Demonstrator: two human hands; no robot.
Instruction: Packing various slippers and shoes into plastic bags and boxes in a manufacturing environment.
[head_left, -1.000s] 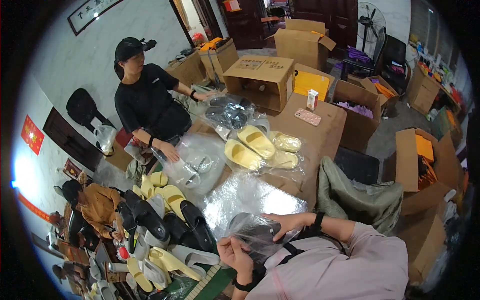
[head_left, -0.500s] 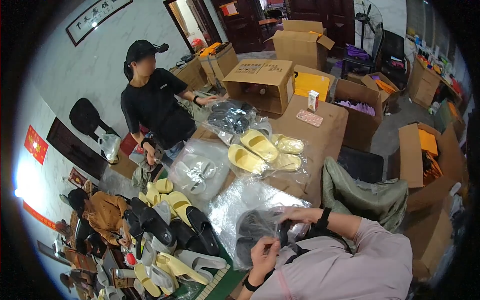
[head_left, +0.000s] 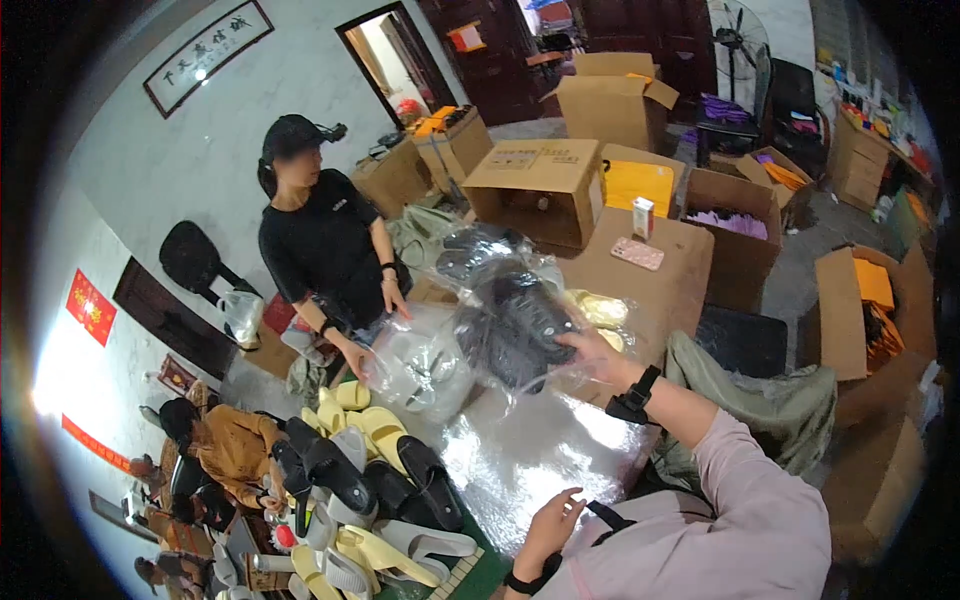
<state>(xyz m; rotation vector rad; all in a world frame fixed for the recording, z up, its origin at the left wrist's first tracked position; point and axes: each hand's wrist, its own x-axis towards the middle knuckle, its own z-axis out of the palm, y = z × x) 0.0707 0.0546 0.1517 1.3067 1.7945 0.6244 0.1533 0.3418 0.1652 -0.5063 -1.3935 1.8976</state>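
Note:
My right hand [head_left: 594, 354] reaches out over the table, gripping the near right edge of a clear plastic bag of black slippers [head_left: 518, 325]. That bag covers most of the bagged yellow slippers [head_left: 603, 308]; another bag of dark slippers [head_left: 478, 246] lies just beyond. Close to my body, my left hand [head_left: 552, 524] holds nothing, its fingers loosely apart near the front edge of a shiny silver sheet [head_left: 535, 455]. To the left of the black pair lies a clear bag of whitish slippers [head_left: 425, 362], with a co-worker's hands beside it.
Loose yellow, black and grey slippers [head_left: 375, 490] are heaped at the left. A co-worker in black [head_left: 322, 240] stands across the table. A phone [head_left: 637, 253], a small white box [head_left: 642, 216] and an open carton [head_left: 535, 190] sit farther back. A green sack [head_left: 750, 410] hangs at the right.
My right hand has carried the bagged black slippers from the silver sheet onto the bagged yellow pair. The left hand has let go of that bag. The co-worker's hands have moved to the whitish slippers.

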